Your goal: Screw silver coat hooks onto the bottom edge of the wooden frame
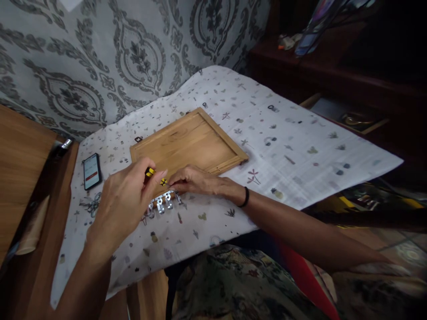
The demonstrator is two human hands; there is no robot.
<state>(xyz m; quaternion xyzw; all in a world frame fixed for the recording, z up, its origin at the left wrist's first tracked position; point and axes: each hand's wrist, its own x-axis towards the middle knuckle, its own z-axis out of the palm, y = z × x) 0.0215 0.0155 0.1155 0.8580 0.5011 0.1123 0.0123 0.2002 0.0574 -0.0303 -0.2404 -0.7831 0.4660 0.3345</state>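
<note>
Left hand [122,200] grips a yellow-black screwdriver [150,172]; we see right hand [195,180] beside it, probably steadying the work (can't tell its grip), metal hooks [160,203] just below, wooden panel [190,142] beyond.

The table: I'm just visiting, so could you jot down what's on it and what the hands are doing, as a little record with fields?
Left hand: holds a yellow-and-black tool
Right hand: beside the tool's lower end; exact contact unclear
Hooks: metal, in a row at the near edge of the board
Board: wooden, framed, lying on the cloth
Phone: left of the board, screen lit
Shiny pieces: near the left hand, too blurred to name
Cloth: white, small printed pictures
</note>
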